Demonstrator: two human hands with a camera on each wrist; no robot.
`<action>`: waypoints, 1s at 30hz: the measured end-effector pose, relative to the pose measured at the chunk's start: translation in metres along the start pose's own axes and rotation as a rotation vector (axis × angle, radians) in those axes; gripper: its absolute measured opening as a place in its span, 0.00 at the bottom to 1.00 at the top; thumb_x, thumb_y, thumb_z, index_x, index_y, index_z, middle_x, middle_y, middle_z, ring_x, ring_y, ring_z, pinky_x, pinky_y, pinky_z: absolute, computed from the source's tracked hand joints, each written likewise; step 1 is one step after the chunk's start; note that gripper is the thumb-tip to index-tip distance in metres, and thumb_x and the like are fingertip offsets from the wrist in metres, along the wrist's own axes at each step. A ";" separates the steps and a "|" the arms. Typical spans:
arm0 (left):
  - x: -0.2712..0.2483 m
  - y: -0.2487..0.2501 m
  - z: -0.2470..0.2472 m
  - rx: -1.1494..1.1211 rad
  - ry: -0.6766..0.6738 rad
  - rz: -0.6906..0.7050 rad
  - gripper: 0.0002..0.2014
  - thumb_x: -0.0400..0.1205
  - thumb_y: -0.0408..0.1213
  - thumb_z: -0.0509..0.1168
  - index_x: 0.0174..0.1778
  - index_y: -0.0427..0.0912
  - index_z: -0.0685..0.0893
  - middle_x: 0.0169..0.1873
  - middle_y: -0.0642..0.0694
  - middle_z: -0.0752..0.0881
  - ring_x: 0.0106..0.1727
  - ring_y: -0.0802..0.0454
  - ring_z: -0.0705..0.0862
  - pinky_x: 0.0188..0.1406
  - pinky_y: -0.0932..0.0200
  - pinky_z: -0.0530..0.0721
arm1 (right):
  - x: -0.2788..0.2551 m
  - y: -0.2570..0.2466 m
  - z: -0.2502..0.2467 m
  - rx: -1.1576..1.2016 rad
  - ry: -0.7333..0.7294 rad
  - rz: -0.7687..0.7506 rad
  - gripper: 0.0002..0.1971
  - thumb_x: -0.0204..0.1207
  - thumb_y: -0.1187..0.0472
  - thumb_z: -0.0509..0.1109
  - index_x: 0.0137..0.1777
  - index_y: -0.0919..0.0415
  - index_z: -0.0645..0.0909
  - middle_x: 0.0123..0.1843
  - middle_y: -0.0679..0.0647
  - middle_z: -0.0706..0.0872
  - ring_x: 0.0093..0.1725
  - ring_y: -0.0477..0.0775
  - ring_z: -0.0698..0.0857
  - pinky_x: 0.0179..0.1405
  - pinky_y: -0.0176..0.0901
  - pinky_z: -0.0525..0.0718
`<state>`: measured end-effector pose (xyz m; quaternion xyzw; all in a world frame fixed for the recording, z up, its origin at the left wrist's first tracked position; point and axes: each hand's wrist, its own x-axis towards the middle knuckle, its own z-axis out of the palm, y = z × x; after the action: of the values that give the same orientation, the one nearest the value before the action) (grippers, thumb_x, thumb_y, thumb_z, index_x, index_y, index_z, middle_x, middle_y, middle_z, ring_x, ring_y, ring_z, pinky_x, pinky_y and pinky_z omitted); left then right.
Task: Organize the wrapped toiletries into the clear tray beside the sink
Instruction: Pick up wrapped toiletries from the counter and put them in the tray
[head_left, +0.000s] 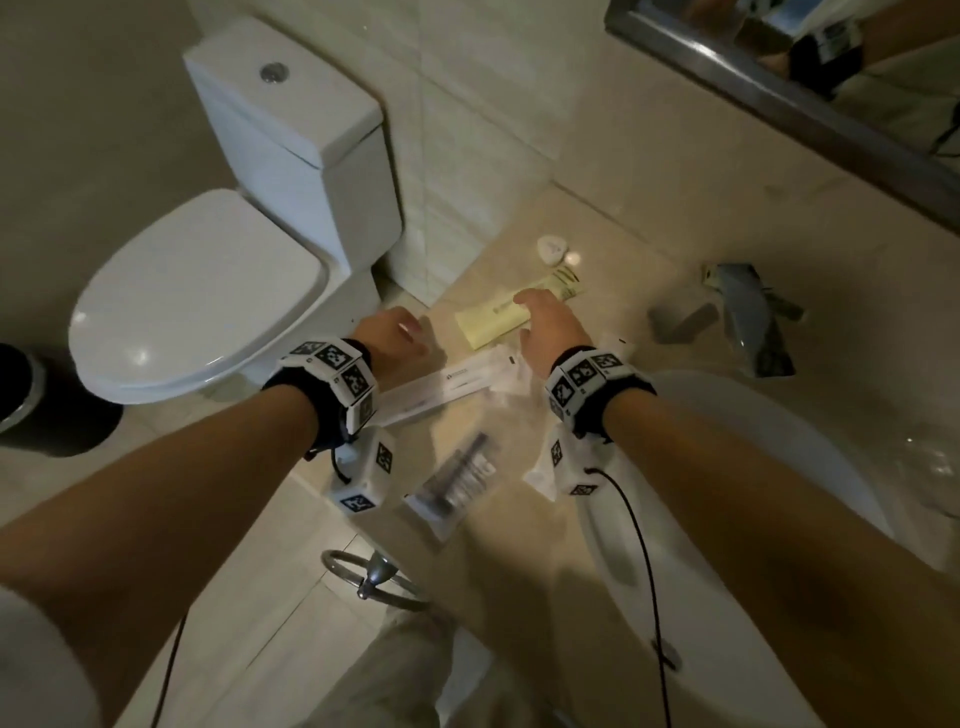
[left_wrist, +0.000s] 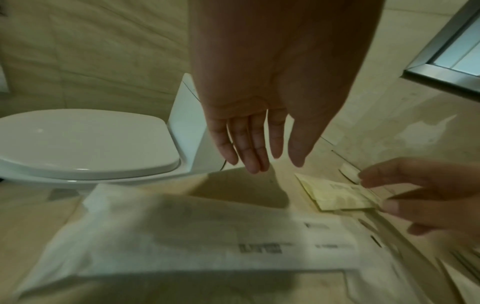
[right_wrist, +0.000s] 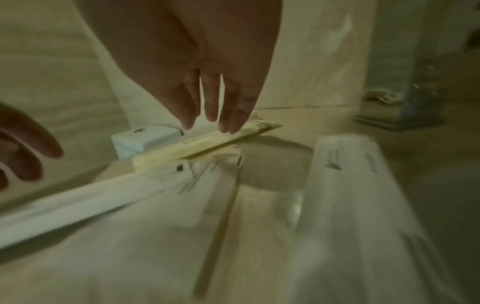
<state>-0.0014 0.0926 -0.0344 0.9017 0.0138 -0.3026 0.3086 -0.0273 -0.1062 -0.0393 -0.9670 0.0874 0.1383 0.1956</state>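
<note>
**Both hands empty over the toiletries, right reaching for yellow packet**

Right hand (head_left: 550, 327): fingers straight and slightly spread, hovering over the flat pale-yellow wrapped packet (head_left: 493, 318); the right wrist view shows fingertips (right_wrist: 228, 123) just above its top face, contact unclear. Nothing grasped. Likely lining up a pinch across its long edges.

Left hand (head_left: 392, 332): fingers straight, loose, holding nothing, hanging over the left edge of the beige stone counter (head_left: 613, 249), just beyond the long white paper-wrapped sachet (head_left: 457, 382). Probably staged to take that one.

Other items on the counter: a clear plastic-wrapped packet with a dark item inside (head_left: 457, 480) near the front edge, a small round white wrapped piece (head_left: 551, 248) toward the back wall, a white sachet (head_left: 540, 475) mostly under the right wrist.

Clear tray: can't pick it out for certain; transparent edges in the right wrist view are too blurred. Judgement: sorting barely begun, the wrapped items lying loose.

White toilet (head_left: 208, 291) sits left of the counter, white basin (head_left: 727, 467) right.
</note>
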 end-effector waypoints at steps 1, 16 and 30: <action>0.003 -0.002 -0.004 -0.005 -0.002 -0.008 0.17 0.77 0.39 0.68 0.61 0.40 0.79 0.62 0.39 0.83 0.65 0.40 0.80 0.67 0.51 0.76 | 0.007 -0.004 0.001 -0.041 -0.032 -0.030 0.25 0.76 0.71 0.60 0.73 0.55 0.68 0.73 0.55 0.73 0.70 0.61 0.75 0.69 0.57 0.76; 0.023 0.006 -0.009 -0.071 -0.013 0.008 0.12 0.77 0.36 0.67 0.55 0.38 0.83 0.58 0.38 0.85 0.61 0.41 0.82 0.63 0.53 0.77 | 0.036 -0.011 -0.006 -0.344 -0.212 -0.230 0.25 0.73 0.67 0.67 0.70 0.58 0.69 0.66 0.58 0.76 0.66 0.60 0.73 0.66 0.52 0.73; 0.028 0.043 0.022 -0.050 -0.139 0.175 0.20 0.75 0.31 0.65 0.64 0.44 0.77 0.51 0.46 0.83 0.48 0.50 0.81 0.39 0.68 0.80 | 0.014 0.007 -0.019 -0.263 0.074 -0.321 0.15 0.79 0.63 0.59 0.63 0.56 0.78 0.60 0.51 0.85 0.62 0.55 0.77 0.58 0.47 0.75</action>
<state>0.0190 0.0407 -0.0399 0.8682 -0.0789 -0.3359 0.3565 -0.0112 -0.1216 -0.0292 -0.9901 -0.0797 0.0800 0.0838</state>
